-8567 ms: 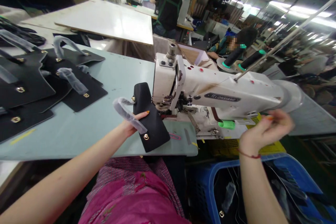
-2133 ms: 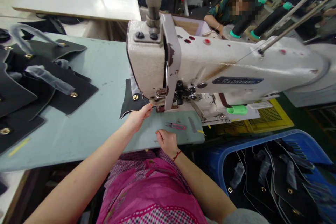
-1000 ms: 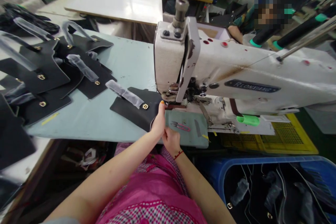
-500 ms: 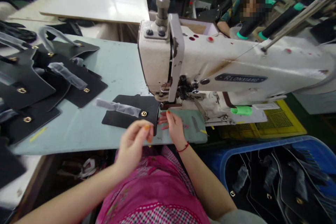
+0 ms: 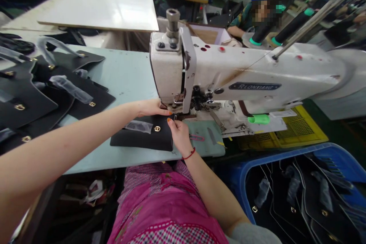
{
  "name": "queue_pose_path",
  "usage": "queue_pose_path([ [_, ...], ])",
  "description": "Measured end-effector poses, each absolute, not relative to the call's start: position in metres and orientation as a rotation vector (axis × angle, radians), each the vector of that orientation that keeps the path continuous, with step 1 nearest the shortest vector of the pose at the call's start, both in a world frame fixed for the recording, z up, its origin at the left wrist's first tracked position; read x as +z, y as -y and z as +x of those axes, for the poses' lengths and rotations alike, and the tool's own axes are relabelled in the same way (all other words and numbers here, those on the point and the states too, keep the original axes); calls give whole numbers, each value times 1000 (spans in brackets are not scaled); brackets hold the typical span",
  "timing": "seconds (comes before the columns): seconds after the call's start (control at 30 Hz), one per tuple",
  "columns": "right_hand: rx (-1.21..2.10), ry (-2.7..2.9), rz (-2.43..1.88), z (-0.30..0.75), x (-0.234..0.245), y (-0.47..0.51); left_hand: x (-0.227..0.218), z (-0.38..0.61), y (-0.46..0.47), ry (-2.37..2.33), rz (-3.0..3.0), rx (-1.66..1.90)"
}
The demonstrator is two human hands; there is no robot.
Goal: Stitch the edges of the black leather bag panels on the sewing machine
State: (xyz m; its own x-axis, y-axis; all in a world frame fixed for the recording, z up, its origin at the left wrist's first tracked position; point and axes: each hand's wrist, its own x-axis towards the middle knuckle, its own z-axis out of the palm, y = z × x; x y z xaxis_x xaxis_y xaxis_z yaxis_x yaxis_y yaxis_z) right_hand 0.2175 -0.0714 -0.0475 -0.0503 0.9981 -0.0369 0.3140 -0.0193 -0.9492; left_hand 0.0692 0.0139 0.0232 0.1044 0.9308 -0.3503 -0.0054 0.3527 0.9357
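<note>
Black leather panel with a brass ring fitting [image 5: 143,140] lay flat on the pale green surface [image 5: 126,78], its right edge under the needle head of the white sewing machine [image 5: 228,72]. The left hand [image 5: 151,107] pressed flat fingers on its far edge; the right hand [image 5: 178,136] pinched its near right corner, just beside pink thread snips [image 5: 196,137]

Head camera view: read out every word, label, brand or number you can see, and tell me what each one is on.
"RLONXIANG": on the dark nameplate on the arm of the white sewing machine.
No other text can be read: the black piece at the needle and the blue crate show no writing.
</note>
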Motion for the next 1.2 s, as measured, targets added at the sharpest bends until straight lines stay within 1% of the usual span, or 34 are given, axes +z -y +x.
queue_pose_path([
  [0.07,1122,1471,-1432,222,-47,70,15,67,-9,-1202,1007,724],
  [0.23,1247,1467,-1392,233,-45,59,-1,63,-9,-1133,1238,507],
  [0.4,1325,1481,-1364,239,-40,51,9,62,-10,-1252,1625,420],
  [0.47,1319,1528,-1364,242,-38,54,19,61,7,-1383,1871,495],
  [0.57,1243,1628,-1347,249,-36,66,19,55,69,-1540,2097,835],
  [0.63,1189,1661,-1325,254,-36,77,-1,47,123,-1446,2179,991],
  [0.7,1166,1658,-1303,258,-39,87,-33,38,168,-1336,2271,951],
  [0.77,1149,1646,-1295,259,-42,93,-66,32,191,-1449,2303,841],
  [0.83,1122,1640,-1298,259,-45,96,-88,29,188,-1639,2287,808],
  [0.93,1075,1632,-1308,257,-48,96,-95,32,152,-1729,2266,878],
  [1.07,1014,1596,-1321,253,-51,97,-80,36,108,-1554,2295,983],
  [1.2,1045,1518,-1317,246,-53,100,-68,28,97,-1325,2292,1069],
])
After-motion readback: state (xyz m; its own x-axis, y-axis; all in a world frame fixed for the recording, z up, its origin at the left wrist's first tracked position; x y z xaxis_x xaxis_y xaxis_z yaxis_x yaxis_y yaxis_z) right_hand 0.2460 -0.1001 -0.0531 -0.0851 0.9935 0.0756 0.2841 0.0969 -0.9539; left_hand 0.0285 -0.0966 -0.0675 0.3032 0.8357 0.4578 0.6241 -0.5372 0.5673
